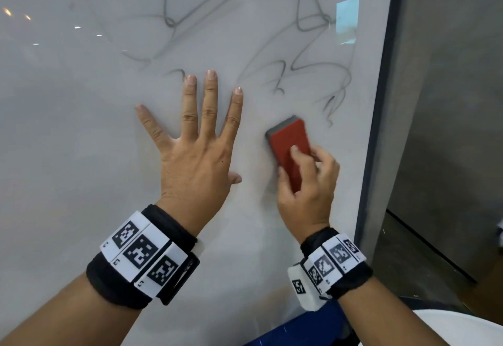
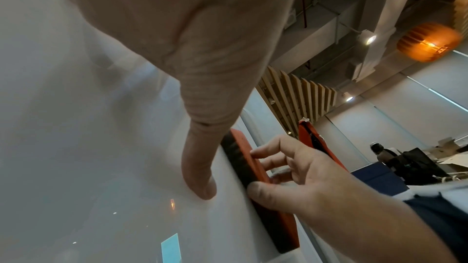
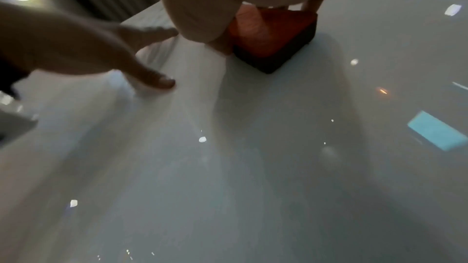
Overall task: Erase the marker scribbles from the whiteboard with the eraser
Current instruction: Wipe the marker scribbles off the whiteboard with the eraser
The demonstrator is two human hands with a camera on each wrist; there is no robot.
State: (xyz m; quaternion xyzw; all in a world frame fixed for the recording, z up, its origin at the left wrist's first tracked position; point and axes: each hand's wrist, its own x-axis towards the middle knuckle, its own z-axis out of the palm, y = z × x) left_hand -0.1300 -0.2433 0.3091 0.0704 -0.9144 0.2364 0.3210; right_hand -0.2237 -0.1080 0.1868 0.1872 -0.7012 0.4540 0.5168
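The whiteboard (image 1: 81, 128) fills the head view, with grey marker scribbles (image 1: 299, 54) across its upper right part. My left hand (image 1: 196, 138) lies flat on the board with fingers spread, left of the eraser. My right hand (image 1: 307, 179) grips the red eraser (image 1: 290, 144) by its sides and holds its dark felt face against the board, just below the lowest scribbles. In the left wrist view the eraser (image 2: 253, 169) stands edge-on with the right hand (image 2: 291, 179) round it. The right wrist view shows the eraser (image 3: 276, 41) under my palm.
The board's dark right frame edge (image 1: 381, 106) runs close to the eraser. Beyond it stand a grey wall (image 1: 449, 100) and floor. A pale blue reflection (image 1: 347, 20) sits on the board near the top right. Something blue (image 1: 313, 329) lies below the board.
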